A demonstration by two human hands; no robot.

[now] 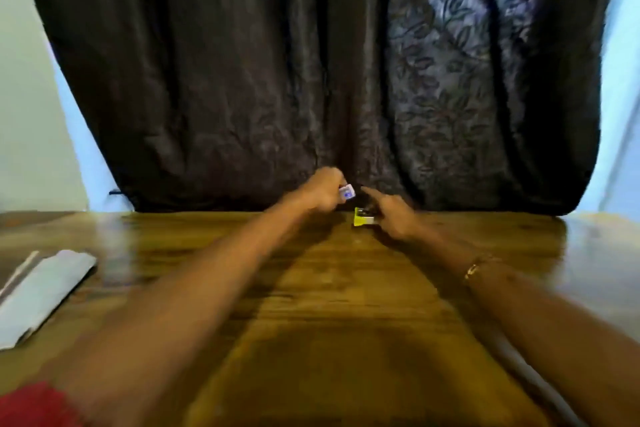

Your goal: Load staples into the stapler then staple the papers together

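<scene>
At the far edge of the wooden tabletop (332, 288), the left hand (323, 189) pinches a small white box (347, 191) with a blue mark, too blurred to read. The right hand (394, 215) curls around a yellow stapler (362, 217) resting there. Folded papers (41, 291) lie near the left edge.

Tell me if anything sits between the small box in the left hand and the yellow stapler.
Nothing visible does. The left hand holds the small box just above and left of the yellow stapler, which the right hand steadies on the table. The papers lie far left.
</scene>
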